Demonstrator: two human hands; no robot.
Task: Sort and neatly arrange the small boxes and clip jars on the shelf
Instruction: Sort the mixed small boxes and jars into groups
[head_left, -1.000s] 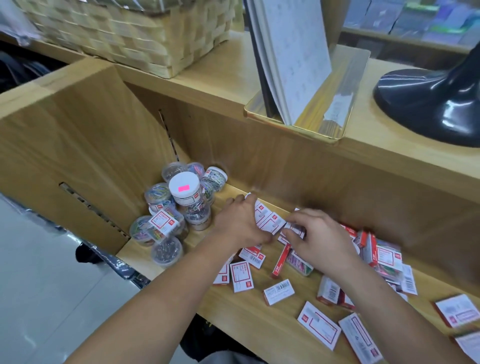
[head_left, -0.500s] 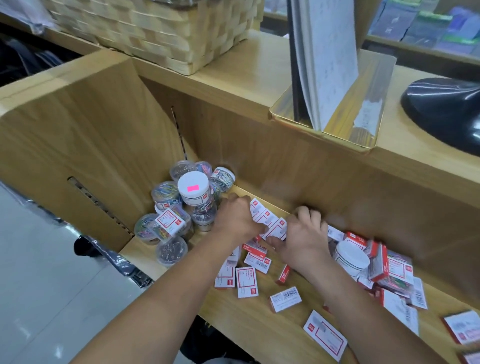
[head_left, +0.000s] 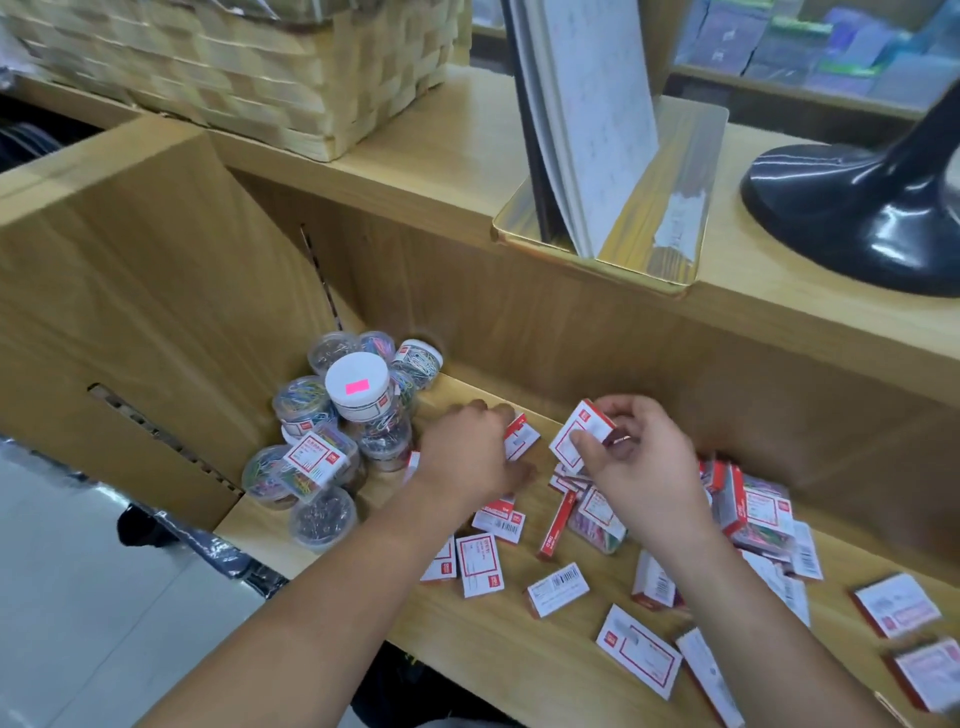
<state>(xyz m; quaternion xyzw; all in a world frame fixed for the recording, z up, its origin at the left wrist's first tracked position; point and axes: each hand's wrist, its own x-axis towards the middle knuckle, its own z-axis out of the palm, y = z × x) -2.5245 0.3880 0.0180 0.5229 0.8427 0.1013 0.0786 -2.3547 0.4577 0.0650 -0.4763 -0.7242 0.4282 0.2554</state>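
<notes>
Your right hand (head_left: 639, 462) is pinching a raised box (head_left: 579, 434) between thumb and curled fingers (head_left: 636, 413), holding it tilted and clear of the shelf (head_left: 467, 654), label side facing you. Your left hand (head_left: 465, 452) is lying knuckles-up just beside it, fingers curled round a second box (head_left: 521, 441) whose red-and-white end is poking out past them; whether it is covering more, you cannot tell. The clip jars (head_left: 332, 431) are sitting heaped in the shelf's back left corner against the side wall, a white-lidded jar (head_left: 357, 387) with a pink sticker standing on top, some others lying on their sides. The loose small boxes (head_left: 480, 564) are lying scattered over the shelf board under and to the right of both forearms, some flat, some on edge, a few overlapping. On the desk (head_left: 441, 156) above, a woven basket (head_left: 249, 67) is sitting at left, a gold tray (head_left: 670, 208) is holding upright booklets (head_left: 592, 104) in the middle, and a glossy black base (head_left: 852, 218) is standing at right
</notes>
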